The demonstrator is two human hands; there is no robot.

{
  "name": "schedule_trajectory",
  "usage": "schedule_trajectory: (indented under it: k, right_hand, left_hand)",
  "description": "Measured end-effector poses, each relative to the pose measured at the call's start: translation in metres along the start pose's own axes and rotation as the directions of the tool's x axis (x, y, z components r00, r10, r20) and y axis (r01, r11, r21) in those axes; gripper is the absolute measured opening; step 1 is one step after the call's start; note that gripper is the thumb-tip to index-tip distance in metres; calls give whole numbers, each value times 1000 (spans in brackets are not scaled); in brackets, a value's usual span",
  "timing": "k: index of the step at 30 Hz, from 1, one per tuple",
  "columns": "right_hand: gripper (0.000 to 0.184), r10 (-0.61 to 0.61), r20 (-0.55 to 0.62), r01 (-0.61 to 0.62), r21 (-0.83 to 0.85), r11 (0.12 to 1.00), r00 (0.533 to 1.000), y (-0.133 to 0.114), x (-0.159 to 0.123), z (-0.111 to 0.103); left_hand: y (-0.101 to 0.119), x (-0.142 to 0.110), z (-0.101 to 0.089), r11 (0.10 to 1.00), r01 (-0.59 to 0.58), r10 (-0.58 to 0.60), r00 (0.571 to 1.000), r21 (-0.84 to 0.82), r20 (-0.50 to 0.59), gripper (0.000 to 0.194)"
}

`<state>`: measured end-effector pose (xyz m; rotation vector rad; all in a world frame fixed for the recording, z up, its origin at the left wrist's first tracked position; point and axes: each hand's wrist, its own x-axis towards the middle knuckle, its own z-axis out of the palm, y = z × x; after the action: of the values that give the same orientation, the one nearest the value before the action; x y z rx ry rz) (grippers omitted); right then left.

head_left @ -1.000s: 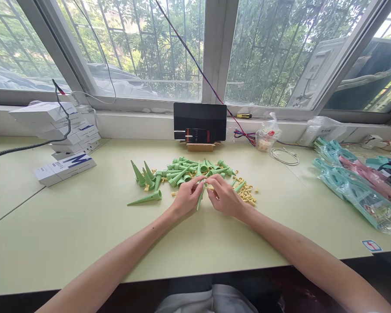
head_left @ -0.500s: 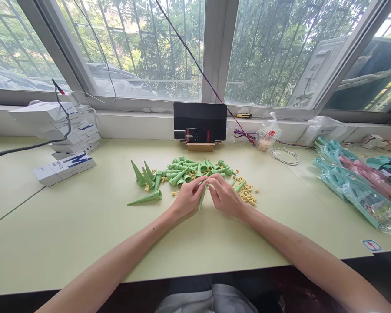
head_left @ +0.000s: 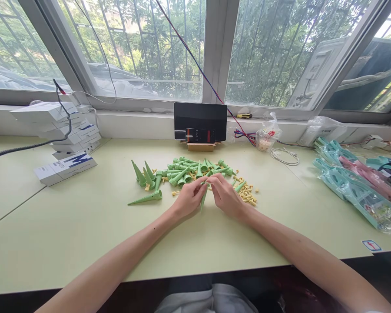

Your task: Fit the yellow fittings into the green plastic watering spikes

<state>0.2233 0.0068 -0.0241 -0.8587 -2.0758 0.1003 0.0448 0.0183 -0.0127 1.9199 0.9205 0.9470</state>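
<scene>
The left hand (head_left: 189, 200) has its grip closed round a green spike (head_left: 203, 202), narrow end towards the person, over the worktop (head_left: 202, 248); the right hand (head_left: 227, 196) is at the spike's upper end, its grip too hidden to tell; beyond lies a spike heap (head_left: 183, 168); yellow pegs (head_left: 248, 194) lie just beside the right hand.

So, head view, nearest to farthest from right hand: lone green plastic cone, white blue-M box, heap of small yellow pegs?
1. Heap of small yellow pegs: just right of right hand.
2. Lone green plastic cone: left, past left hand.
3. White blue-M box: far left.
</scene>
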Motion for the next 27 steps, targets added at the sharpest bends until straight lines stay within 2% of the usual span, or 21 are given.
schedule_trajectory:
  k: [12,27]
  right_hand:
    - [35,9,-50,-7,48,999,999,0,1,0]
    - [33,13,-76,-11,29,1000,997,0,2,0]
  left_hand:
    - [2,0,0,996,-35,33,999,87,21,41]
    - [-1,-1,0,991,-57,52,998,122,42,39]
